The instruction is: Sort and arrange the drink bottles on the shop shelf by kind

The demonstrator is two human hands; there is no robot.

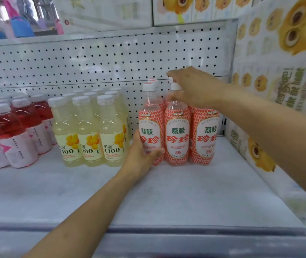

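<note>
Your left hand [141, 155] grips the lower body of the front-left lychee bottle [149, 127], thumb curled across its label. Your right hand [195, 86] lies over the top of the middle bottle [178, 135], thumb at its neck; blur hides whether it truly grips. These white-capped bottles stand at the right of the shelf [185, 192], with orange-red dotted sleeves reading "荔枝" in green and "珍珍" in red. Just left, the yellow bottles [89, 136] hold pale liquid and read "水溶 C100". Farthest left, the red bottles [12, 138] carry pink-white labels too blurred to read.
</note>
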